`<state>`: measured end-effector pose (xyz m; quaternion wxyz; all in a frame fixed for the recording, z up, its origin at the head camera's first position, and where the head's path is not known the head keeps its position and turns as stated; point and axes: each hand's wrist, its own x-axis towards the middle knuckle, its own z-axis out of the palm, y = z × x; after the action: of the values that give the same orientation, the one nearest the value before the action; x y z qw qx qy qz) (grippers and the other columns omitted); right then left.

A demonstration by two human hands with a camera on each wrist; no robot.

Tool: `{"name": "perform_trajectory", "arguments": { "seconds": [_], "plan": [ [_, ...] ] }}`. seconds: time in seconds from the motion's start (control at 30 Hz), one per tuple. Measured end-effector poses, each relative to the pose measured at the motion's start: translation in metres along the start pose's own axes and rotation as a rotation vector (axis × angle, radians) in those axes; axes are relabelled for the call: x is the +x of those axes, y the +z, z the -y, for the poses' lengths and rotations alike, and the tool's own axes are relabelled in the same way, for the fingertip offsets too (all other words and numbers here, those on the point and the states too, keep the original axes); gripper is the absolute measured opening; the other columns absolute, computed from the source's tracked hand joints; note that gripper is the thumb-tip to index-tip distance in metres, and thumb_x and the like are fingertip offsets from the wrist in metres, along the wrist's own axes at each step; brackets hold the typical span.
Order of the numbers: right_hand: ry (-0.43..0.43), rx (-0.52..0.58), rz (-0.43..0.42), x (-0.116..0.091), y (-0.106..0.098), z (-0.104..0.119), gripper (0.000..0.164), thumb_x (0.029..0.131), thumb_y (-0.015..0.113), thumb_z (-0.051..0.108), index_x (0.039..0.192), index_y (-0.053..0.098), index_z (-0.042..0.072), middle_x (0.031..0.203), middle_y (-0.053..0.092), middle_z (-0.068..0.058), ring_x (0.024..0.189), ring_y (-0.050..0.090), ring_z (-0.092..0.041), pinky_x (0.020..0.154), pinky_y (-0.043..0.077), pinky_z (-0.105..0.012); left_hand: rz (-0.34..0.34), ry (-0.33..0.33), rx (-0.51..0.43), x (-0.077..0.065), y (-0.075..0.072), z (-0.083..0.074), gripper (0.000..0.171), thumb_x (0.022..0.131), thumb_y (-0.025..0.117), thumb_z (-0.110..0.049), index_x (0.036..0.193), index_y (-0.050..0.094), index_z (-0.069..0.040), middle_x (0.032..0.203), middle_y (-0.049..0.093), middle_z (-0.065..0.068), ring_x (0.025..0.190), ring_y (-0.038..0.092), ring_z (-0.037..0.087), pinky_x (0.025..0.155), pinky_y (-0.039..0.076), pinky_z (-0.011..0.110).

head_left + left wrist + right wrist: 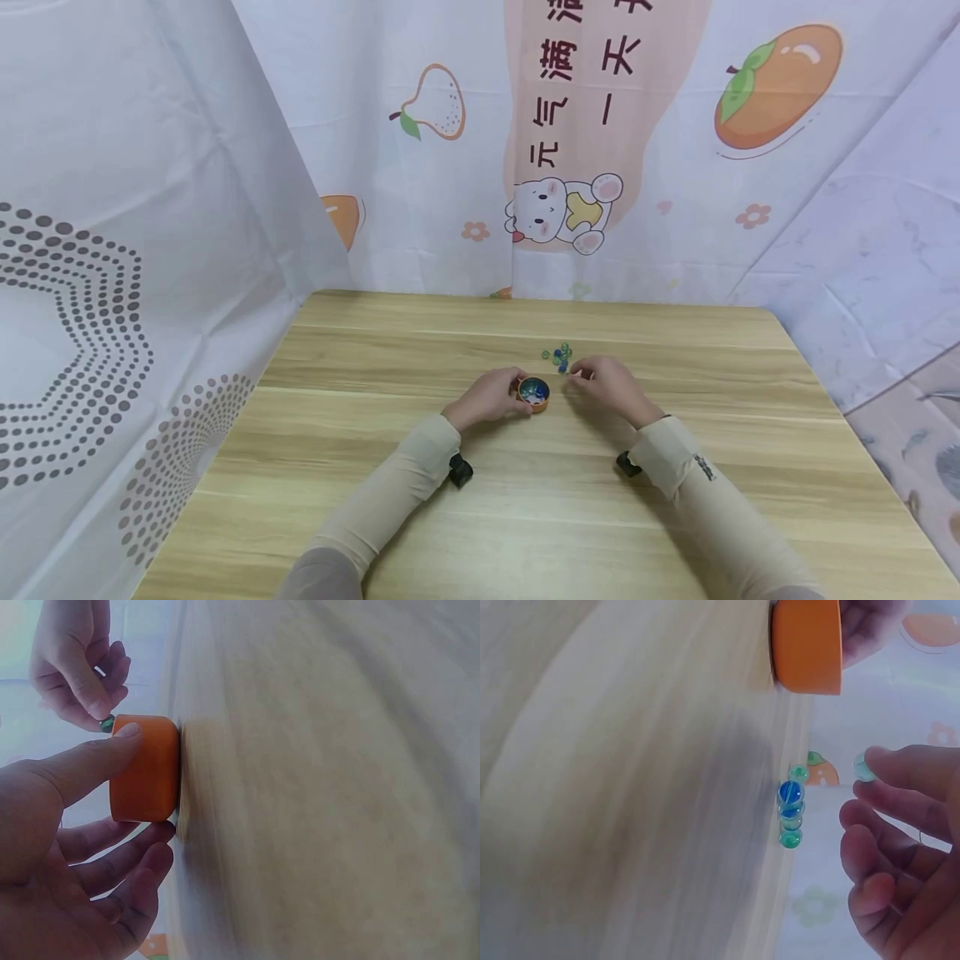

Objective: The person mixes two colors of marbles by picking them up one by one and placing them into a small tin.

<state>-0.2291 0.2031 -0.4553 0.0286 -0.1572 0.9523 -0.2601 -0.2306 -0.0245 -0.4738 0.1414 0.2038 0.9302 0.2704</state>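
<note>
l. hand (491, 396) grips orange bowl (156, 780), part-filled w/ glass marbles (536, 389); r. hand (611, 386) pinches 1 pale marble (863, 769); loose marbles (790, 793) left on tbl (525, 517).

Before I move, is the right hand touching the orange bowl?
Apart. The head view shows bare tabletop between the right hand and the orange bowl; the right wrist view shows the gap too.

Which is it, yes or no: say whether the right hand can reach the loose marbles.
Probably yes: the loose marbles lie near the right hand, nothing visibly between, though it pinches another marble.
</note>
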Motion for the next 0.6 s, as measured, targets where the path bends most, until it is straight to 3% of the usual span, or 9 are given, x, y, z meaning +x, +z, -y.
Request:
{"name": "perform_trajectory", "arguments": {
  "seconds": [0.6],
  "plan": [
    [-0.081, 0.053, 0.011, 0.002, 0.001, 0.018, 0.015, 0.085, 0.061, 0.022, 0.093, 0.069, 0.011, 0.077, 0.063, -0.001, 0.067, 0.052, -0.009, 0.058, 0.043, -0.024, 0.003, -0.012, -0.014, -0.001, 0.001, -0.001, 0.055, 0.075, 0.071, -0.035, 0.122, 0.051, -0.016, 0.105, 0.060, -0.002, 0.094, 0.054, 0.011, 0.082, 0.044, 0.028]
  ]
}}
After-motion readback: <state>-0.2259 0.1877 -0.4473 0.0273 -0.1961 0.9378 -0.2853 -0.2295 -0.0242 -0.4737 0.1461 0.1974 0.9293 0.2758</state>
